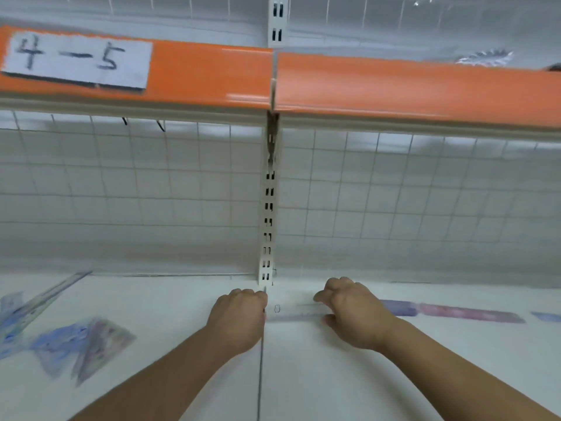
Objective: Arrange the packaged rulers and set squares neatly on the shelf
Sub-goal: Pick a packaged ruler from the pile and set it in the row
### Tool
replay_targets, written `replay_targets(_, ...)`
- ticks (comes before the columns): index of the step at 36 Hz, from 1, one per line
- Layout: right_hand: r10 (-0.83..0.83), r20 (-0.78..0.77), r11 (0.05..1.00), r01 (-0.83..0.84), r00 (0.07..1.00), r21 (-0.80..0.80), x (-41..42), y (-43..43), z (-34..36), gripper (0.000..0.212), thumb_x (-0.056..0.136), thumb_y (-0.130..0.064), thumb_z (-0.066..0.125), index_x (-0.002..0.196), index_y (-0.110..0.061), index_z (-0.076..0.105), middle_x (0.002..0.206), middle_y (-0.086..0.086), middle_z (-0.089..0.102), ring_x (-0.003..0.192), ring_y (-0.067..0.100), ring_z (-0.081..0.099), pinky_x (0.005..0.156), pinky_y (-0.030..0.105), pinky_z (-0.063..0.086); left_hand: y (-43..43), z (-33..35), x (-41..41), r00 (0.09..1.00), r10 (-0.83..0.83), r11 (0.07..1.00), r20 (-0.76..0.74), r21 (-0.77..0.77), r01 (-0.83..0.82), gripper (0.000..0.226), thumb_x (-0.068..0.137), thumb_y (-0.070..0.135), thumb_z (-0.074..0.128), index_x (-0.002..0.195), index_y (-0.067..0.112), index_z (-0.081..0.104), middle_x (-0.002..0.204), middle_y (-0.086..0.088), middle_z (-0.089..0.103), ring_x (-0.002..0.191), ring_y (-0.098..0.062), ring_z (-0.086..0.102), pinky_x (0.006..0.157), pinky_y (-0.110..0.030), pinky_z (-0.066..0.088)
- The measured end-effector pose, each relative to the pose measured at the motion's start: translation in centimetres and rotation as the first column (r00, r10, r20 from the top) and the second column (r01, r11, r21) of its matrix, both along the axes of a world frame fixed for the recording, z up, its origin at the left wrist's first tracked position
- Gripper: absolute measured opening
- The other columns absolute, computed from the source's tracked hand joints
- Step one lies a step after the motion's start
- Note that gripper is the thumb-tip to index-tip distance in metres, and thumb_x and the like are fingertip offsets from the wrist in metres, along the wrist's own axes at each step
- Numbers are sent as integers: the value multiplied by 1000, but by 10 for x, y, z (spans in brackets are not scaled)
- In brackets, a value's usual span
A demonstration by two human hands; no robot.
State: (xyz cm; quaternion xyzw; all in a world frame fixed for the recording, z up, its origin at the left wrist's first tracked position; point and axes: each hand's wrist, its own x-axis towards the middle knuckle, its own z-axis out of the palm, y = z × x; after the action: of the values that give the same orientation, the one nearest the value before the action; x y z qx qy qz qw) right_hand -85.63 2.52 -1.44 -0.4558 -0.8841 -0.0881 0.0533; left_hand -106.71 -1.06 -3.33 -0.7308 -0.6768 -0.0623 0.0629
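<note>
A long packaged ruler [296, 312] with a clear left end and purple right part lies flat along the white shelf [334, 375]. My left hand [238, 317] has curled fingers at the ruler's left end. My right hand [353, 311] grips the ruler near its middle, thumb in front, fingers over the back edge. Set squares in packets [88, 344] lie loosely at the left, with another long ruler [45, 299] lying slanted behind them. The picture is blurred.
An orange shelf edge [394, 86] with a paper label "4-5" [76, 59] runs overhead. A white slotted upright [267, 223] and a wire grid back panel [121, 192] stand behind the shelf. A blue packet [546, 316] shows at the far right.
</note>
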Motion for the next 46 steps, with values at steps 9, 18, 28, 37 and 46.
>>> replay_targets(9, 57, 28, 998, -57, 998, -20, 103, 37, 2, 26, 92, -23, 49, 116, -21, 58, 113, 1, 52, 110, 22, 46, 82, 29, 33, 14, -3, 102, 997, 79, 997, 10, -7, -79, 26, 99, 22, 40, 120, 16, 53, 118, -3, 59, 111, -24, 53, 89, -33, 42)
replay_targets(18, 72, 23, 996, -70, 997, -62, 142, 68, -2, 28, 93, -37, 50, 115, -20, 57, 108, 1, 50, 110, 21, 46, 84, 29, 34, 18, -6, 143, 988, 147, 986, -36, -69, -149, 31, 99, 29, 39, 126, 16, 50, 124, -5, 56, 116, -25, 50, 93, -34, 40)
replay_targets(28, 89, 11, 990, -87, 996, -113, 144, 95, -17, 36, 93, -39, 52, 122, -19, 56, 119, 3, 51, 117, 22, 45, 91, 29, 37, 23, -5, 156, 980, 191, 973, -49, -119, -196, 34, 99, 31, 41, 128, 15, 49, 125, -7, 56, 117, -26, 50, 92, -35, 41)
replay_targets(37, 95, -23, 985, -98, 995, -140, 145, 104, -24, 31, 92, -37, 53, 115, -18, 58, 114, 3, 51, 114, 20, 44, 79, 26, 34, 31, -3, 160, 974, 212, 967, -75, -129, -220, 35, 99, 31, 41, 130, 14, 48, 127, -7, 55, 118, -26, 49, 92, -34, 41)
replay_targets(46, 95, -7, 983, -95, 995, -159, 143, 106, -29, 30, 91, -38, 52, 110, -16, 59, 106, 3, 49, 112, 21, 46, 77, 27, 36, 34, -2, 160, 972, 222, 966, -80, -119, -230, 34, 99, 29, 42, 128, 15, 49, 125, -6, 56, 117, -25, 49, 90, -33, 42)
